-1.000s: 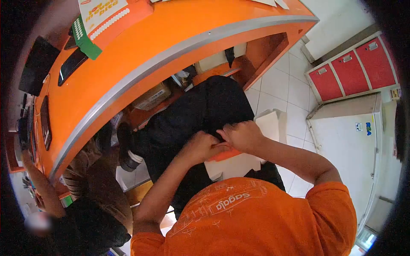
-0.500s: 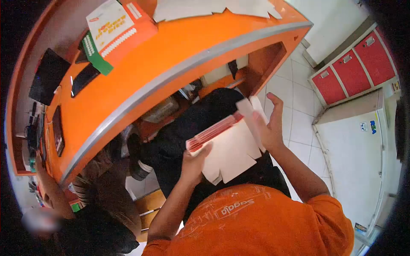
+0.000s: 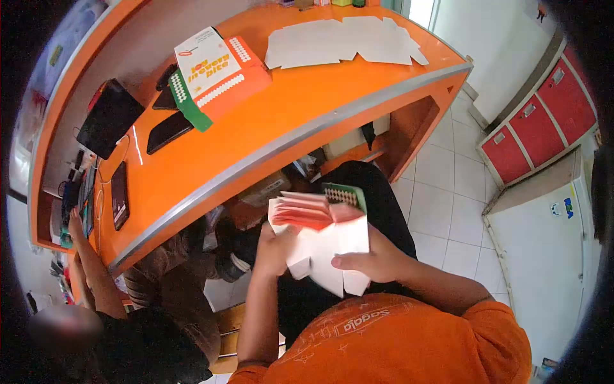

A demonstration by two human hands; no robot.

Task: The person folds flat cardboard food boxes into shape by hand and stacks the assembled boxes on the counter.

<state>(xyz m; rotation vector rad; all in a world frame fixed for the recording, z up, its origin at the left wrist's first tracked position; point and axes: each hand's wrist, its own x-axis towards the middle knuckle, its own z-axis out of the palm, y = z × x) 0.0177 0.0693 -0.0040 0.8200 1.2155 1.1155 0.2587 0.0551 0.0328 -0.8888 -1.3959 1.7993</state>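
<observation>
A white cardboard box blank (image 3: 326,253) with slotted flaps is held above my lap. Layered red-and-white edges show along its top, and a green patterned flap (image 3: 345,193) stands at its far right. My left hand (image 3: 275,248) grips the left side, thumb across the white face. My right hand (image 3: 376,257) is closed round the right side, thumb pressed on the lower white flap. Its other fingers are hidden behind the cardboard. I cannot tell how many pieces are layered together.
On the orange counter (image 3: 268,121) lie a printed orange-and-green box blank (image 3: 217,73), a plain white blank (image 3: 339,45), a dark phone (image 3: 119,195) and a black tablet-like object (image 3: 110,120). A co-worker's hand (image 3: 75,224) is at the left. A white refrigerator (image 3: 537,237) stands right.
My right hand has come down from the upper right flap onto the cardboard's lower right side. The layers have fanned apart and a green flap now shows. The view has shifted.
</observation>
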